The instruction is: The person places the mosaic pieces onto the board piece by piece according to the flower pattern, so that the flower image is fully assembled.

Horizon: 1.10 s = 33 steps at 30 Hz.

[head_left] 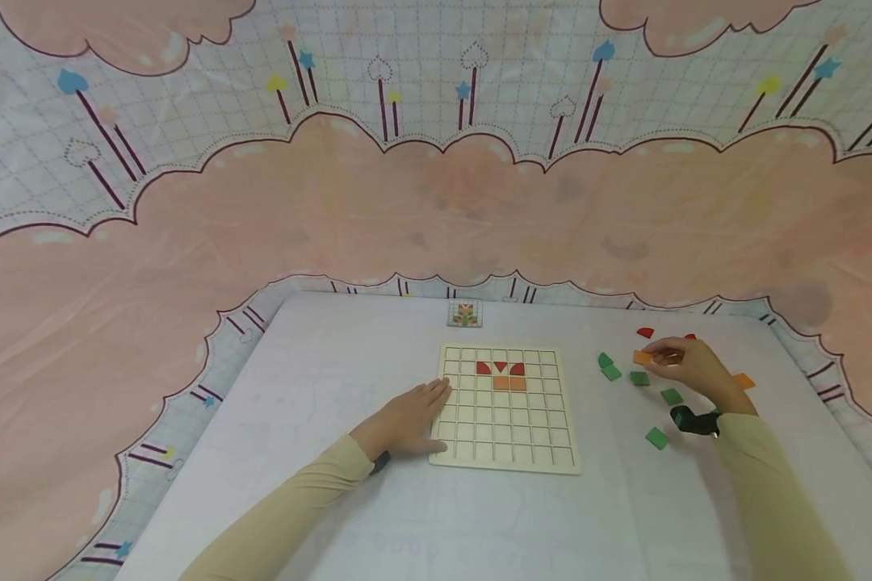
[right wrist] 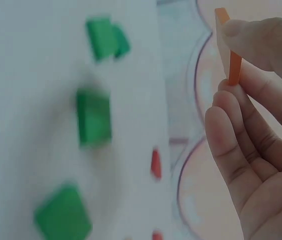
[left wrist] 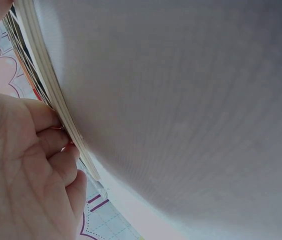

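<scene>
My right hand [head_left: 686,367] pinches an orange square tile [head_left: 642,358] between thumb and fingers above the loose pieces. In the right wrist view the same orange tile [right wrist: 235,68] is seen edge-on, apart from the table. My left hand [head_left: 409,415] rests on the left edge of a cream grid board [head_left: 505,452], fingers laid along it; the left wrist view shows the fingers [left wrist: 56,142] touching the board's edge. Near the top of the grid sit red pieces [head_left: 484,369], a triangle between two rounded ones, with orange tiles [head_left: 509,383] side by side below them.
Several green tiles [head_left: 639,378] lie scattered right of the board, with a red piece [head_left: 645,332] behind them. Another orange piece [head_left: 744,381] lies beside the right wrist. A small picture card [head_left: 465,313] lies behind the board. Patterned cloth [head_left: 436,210] hangs at the back.
</scene>
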### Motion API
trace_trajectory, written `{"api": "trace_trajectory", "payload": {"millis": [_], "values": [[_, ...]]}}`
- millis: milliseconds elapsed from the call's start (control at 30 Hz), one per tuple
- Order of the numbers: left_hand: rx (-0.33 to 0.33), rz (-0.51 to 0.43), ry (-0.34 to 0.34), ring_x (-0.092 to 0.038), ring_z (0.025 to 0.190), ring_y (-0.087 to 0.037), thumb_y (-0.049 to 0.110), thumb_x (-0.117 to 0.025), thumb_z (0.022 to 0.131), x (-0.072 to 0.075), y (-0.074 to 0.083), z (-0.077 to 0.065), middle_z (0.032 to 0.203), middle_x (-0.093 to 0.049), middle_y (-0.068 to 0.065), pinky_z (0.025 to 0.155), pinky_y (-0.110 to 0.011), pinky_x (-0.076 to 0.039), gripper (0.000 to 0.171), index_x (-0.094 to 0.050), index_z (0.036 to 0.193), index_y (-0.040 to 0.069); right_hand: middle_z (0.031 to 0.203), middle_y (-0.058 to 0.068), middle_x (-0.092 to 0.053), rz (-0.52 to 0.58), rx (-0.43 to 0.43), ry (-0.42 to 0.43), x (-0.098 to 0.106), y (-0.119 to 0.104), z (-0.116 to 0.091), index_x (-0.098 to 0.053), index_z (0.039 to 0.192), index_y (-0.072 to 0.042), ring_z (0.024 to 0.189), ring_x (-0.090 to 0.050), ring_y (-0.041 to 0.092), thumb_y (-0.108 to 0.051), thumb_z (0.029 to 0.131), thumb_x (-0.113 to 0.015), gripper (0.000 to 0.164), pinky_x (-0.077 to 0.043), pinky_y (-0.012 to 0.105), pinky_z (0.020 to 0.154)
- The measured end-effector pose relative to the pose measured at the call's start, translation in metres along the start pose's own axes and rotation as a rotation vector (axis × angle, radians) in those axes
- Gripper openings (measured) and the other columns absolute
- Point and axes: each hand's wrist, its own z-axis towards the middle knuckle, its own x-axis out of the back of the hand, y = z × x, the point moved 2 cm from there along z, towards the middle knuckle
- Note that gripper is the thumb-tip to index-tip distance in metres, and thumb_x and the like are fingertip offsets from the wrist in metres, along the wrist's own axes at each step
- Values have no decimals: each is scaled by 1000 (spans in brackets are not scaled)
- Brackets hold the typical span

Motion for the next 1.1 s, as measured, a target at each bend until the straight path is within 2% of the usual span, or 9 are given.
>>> {"api": "trace_trajectory", "payload": {"millis": [100, 267, 367, 500, 633, 767, 1100], "values": [[-2, 2, 3, -14, 147, -22, 62, -47, 88, 0, 0, 0, 159, -13, -11, 120, -35, -19, 91, -16, 151, 4, 96, 14, -65, 21, 11, -3, -8, -13, 8, -65, 110, 3, 81, -56, 5, -13, 83, -70, 32, -47, 7, 69], [-1, -15, 3, -15, 147, -22, 62, -48, 88, 1, 0, -1, 159, -13, -11, 120, -35, -19, 91, -16, 151, 4, 97, 13, -65, 62, 67, 6, -25, -33, 24, -67, 107, 1, 79, -54, 0, -11, 81, -72, 29, -48, 8, 71], [0, -15, 4, -15, 147, -22, 62, -48, 88, 1, 0, -1, 159, -13, -11, 120, -35, -20, 91, -16, 150, 4, 96, 13, -67, 74, 97, 11, -37, -46, 32, -68, 106, 1, 81, -56, 5, -11, 80, -73, 29, -49, 11, 74], [-3, 1, 1, -15, 147, -22, 62, -47, 88, 1, 0, -2, 159, -13, -11, 120, -34, -19, 92, -15, 151, 4, 94, 13, -67, 95, 128, 6, -52, -64, 40, -68, 104, 1, 82, -58, 16, -10, 79, -74, 28, -54, 23, 79], [-13, 7, 8, -16, 147, -23, 63, -47, 87, 0, -1, -1, 158, -14, -12, 120, -35, -20, 92, -16, 150, 3, 95, 12, -67, 113, 138, -19, -66, -79, 47, -68, 105, 0, 84, -58, 19, -9, 80, -73, 27, -55, 35, 83], [-11, 9, 7, -15, 147, -22, 63, -47, 87, 0, -1, 0, 159, -13, -11, 120, -35, -20, 92, -15, 150, 3, 96, 13, -66, 134, 139, -40, -80, -91, 53, -68, 105, 0, 85, -58, 20, -7, 80, -72, 27, -54, 41, 84], [-12, 9, 9, -15, 147, -22, 63, -47, 87, -1, -2, 2, 159, -12, -11, 120, -35, -20, 93, -14, 151, 3, 91, 13, -67, 171, 187, -88, -104, -116, 64, -69, 102, 2, 80, -60, 18, -6, 78, -74, 26, -55, 34, 78]]}}
